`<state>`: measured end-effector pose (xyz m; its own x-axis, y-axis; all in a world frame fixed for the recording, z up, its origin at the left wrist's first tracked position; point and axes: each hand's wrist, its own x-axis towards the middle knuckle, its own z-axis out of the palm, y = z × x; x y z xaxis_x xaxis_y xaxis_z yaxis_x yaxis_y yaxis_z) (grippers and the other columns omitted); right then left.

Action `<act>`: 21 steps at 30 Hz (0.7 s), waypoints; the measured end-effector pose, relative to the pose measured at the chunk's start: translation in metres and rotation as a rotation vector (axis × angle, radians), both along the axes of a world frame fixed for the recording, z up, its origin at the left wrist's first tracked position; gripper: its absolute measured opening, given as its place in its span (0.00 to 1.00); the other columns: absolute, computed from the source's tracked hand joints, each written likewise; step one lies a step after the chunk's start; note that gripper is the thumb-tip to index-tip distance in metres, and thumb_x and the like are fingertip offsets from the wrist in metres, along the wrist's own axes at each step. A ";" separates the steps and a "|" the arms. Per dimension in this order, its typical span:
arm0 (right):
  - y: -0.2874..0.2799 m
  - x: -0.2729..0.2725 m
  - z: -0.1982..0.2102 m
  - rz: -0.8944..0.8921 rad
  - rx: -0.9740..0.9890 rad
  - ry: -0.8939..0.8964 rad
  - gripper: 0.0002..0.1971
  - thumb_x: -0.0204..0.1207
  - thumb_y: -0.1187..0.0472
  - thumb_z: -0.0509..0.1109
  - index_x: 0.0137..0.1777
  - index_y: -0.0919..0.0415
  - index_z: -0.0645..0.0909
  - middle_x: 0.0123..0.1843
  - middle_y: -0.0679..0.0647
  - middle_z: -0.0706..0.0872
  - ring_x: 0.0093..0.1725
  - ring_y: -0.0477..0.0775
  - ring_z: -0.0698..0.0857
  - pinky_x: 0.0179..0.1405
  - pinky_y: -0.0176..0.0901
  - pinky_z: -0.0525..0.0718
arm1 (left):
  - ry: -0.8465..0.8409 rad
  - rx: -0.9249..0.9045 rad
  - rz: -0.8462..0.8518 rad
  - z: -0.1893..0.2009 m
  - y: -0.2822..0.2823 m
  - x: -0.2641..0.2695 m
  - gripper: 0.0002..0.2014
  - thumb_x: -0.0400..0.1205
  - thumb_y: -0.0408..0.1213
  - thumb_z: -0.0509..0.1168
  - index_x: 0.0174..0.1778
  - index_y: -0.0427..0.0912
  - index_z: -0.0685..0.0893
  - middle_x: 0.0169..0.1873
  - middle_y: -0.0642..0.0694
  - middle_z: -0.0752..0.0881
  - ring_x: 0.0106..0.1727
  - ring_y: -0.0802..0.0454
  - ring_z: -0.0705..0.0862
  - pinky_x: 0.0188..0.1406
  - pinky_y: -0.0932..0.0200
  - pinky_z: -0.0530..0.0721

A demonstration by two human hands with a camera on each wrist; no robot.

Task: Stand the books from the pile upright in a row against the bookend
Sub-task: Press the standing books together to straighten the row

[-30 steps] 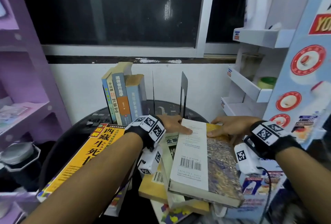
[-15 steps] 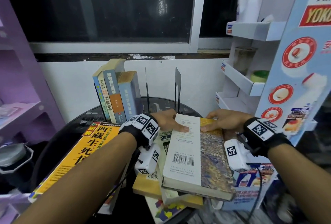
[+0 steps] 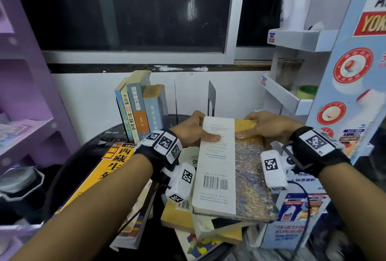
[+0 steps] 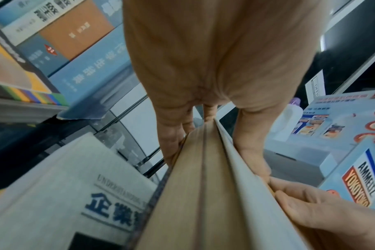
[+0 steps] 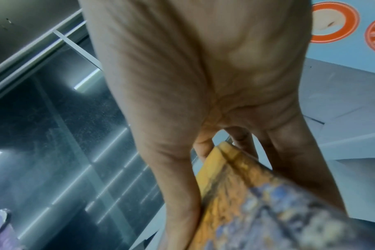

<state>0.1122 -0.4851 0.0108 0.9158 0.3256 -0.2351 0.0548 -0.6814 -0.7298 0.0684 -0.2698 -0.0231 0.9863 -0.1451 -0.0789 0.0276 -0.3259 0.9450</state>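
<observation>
Step in hand: lifting the top book (image 3: 231,168) off the pile (image 3: 200,225). Left hand (image 3: 191,130) clamps its page edge, thumb on the cover and fingers beneath; right hand (image 3: 269,125) grips the far spine corner the same way. Book is held flat, near end just above the pile, back cover up (white panel with barcode, mottled gold-blue artwork). Row of upright books (image 3: 142,108) stands left of the black bookend (image 3: 211,98). Next move likely calls for tipping the book vertical and seating it in the row without toppling the leaning volumes.

Round black table (image 3: 87,152): upright books (image 3: 142,110), bookend (image 3: 211,98) at back; flat yellow book (image 3: 108,168), book pile (image 3: 208,219) in front.
</observation>
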 end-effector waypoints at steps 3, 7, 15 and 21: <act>0.005 -0.001 0.014 -0.024 0.047 -0.101 0.28 0.62 0.55 0.85 0.61 0.61 0.80 0.51 0.58 0.86 0.46 0.56 0.87 0.37 0.49 0.90 | -0.104 -0.042 0.038 0.014 0.008 -0.002 0.31 0.72 0.25 0.76 0.64 0.42 0.66 0.52 0.49 0.80 0.52 0.52 0.83 0.39 0.63 0.88; 0.016 -0.009 0.034 -0.025 0.108 -0.249 0.34 0.49 0.48 0.87 0.57 0.57 0.82 0.53 0.58 0.86 0.51 0.58 0.88 0.53 0.57 0.90 | -0.192 -0.154 0.095 0.032 0.022 -0.006 0.33 0.69 0.20 0.76 0.62 0.46 0.67 0.54 0.44 0.84 0.54 0.45 0.86 0.47 0.47 0.90; 0.041 -0.026 0.053 0.101 0.178 -0.442 0.25 0.61 0.50 0.85 0.57 0.48 0.83 0.54 0.52 0.89 0.53 0.54 0.88 0.58 0.52 0.86 | -0.337 -0.261 0.162 0.045 0.057 -0.013 0.36 0.61 0.13 0.77 0.61 0.46 0.77 0.60 0.36 0.84 0.62 0.38 0.84 0.54 0.37 0.87; 0.048 -0.043 0.066 0.292 0.184 -0.351 0.22 0.69 0.59 0.81 0.62 0.49 0.81 0.52 0.50 0.89 0.44 0.49 0.91 0.35 0.40 0.88 | -0.357 -0.247 0.045 0.045 0.077 -0.020 0.34 0.65 0.13 0.74 0.61 0.46 0.77 0.60 0.35 0.85 0.60 0.39 0.85 0.55 0.37 0.87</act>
<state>0.0692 -0.4368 0.0765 0.7940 0.5872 0.1573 0.4886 -0.4623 -0.7400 0.0484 -0.1930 0.0214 0.9513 -0.0732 0.2996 -0.3057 -0.0947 0.9474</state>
